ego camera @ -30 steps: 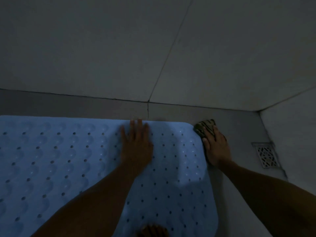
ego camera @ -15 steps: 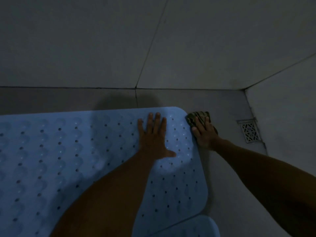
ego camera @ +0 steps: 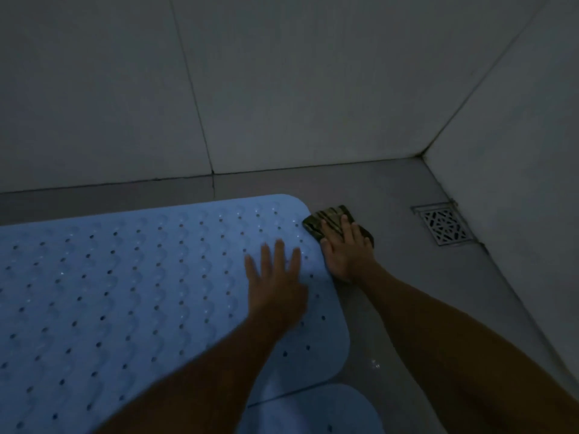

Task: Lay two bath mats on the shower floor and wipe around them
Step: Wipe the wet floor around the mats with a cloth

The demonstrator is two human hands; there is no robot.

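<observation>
A light blue bath mat (ego camera: 125, 302) with rows of small holes lies flat on the grey shower floor (ego camera: 423, 296). The rounded corner of a second blue mat (ego camera: 313, 411) shows at the bottom edge, just below the first. My left hand (ego camera: 275, 286) rests flat on the first mat near its right end, fingers spread. My right hand (ego camera: 344, 249) presses a dark striped cloth (ego camera: 332, 220) onto the floor right beside the mat's far right corner.
A square metal drain grate (ego camera: 445, 225) sits in the floor's far right corner. Pale tiled walls (ego camera: 282, 89) rise behind and to the right, leaving a narrow floor strip between mat and walls. The light is dim.
The view has shifted, so the mat and hands now sit lower and the second mat's corner shows more. My right hand with the cloth stays by the mat's corner; my left hand stays flat on the mat.
</observation>
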